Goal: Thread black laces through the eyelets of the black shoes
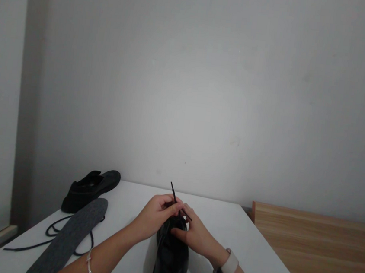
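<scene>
Nearest the camera, a long black shoe with a smooth, faintly glossy upper stands on a broad, flat white table, running out past the bottom of the view. Its long axis points straight away from the person, toward the table's back edge; the creased near end looks like the toe, though the dark surface leaves that unsure. At the shoe's far end, the bare left hand comes in from the left and the bare right hand from the right, about equally near. Left thumb and forefinger appear pinched on a thin black cord lace just above that end. The right thumb lies across the shoe's top; the other fingers are partly hidden, so I cannot tell what they grip. One lace end points up, leaning left; the other slants down rightward before the right hand.
</scene>
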Tool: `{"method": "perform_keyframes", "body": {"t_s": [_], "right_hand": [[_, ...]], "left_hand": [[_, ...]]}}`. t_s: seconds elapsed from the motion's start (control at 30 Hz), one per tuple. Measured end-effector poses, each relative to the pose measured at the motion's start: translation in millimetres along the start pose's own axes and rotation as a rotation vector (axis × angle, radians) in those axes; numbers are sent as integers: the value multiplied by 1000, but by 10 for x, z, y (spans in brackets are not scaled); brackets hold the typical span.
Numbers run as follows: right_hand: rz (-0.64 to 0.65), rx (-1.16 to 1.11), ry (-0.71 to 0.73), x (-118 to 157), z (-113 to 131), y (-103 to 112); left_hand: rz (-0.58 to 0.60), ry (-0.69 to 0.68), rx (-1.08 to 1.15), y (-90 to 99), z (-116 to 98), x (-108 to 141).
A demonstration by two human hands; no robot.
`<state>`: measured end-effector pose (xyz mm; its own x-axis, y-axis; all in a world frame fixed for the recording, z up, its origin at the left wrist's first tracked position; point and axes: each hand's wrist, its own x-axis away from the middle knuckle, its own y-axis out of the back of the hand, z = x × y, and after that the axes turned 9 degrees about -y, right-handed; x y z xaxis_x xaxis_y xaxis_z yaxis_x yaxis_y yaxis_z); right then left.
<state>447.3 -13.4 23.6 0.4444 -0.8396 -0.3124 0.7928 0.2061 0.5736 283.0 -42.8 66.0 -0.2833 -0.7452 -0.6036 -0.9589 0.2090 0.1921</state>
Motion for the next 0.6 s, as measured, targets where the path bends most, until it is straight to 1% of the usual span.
{"method": "perform_keyframes", "body": {"t_s": [0.1, 0.2, 0.3, 0.37, 0.47, 0.53, 0.6], "right_hand": [[-21, -34, 56, 19, 56, 49], [-56, -91, 127, 46, 200, 145], [-33, -186, 114, 71, 317, 233], [-11, -309, 84, 81, 336, 254], [-42, -529, 29, 89, 285, 209], [-122, -694, -11, 90, 230, 126], [-238, -892, -42, 82, 186, 5]], "left_hand": [[-5, -11, 8, -15, 3, -5], [2, -44, 19, -29, -24, -11], [36, -77, 38, -16, -82, -14], [45, -95, -10, 15, -120, -6], [21, -77, -91, 95, -129, 38], [-14, -34, -81, 151, -90, 88], [-66, 16, -39, 174, -34, 144]]}}
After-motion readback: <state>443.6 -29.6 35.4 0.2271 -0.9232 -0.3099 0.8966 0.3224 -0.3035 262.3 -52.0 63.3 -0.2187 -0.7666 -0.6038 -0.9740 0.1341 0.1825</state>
